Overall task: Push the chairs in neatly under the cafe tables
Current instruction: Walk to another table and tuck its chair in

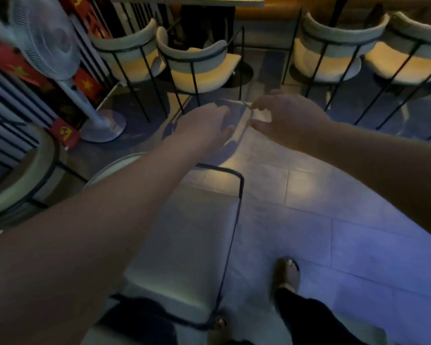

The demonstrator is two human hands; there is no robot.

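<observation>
Cream-cushioned chair (199,63) stands far centre, angled out from the table (187,0) | left hand (204,128) and right hand (289,118) reach forward, fingers loose, holding nothing | step: approach | next: grip backrest, square and push under.

There is one view only, from a wide-angle camera worn on the person's head, so nothing is shared with a second view. It looks forward and steeply down over both outstretched forearms, with the left hand (204,128) and right hand (286,120) near the middle of the frame. A cushioned bench (184,235) lies close below the lens (the person's sandalled foot (288,272) shows on the tiled floor (358,220)). Farther ahead, at the top edge, stand chairs (199,63) and a table (184,0). Straight lines bow toward the frame's edges.
</observation>
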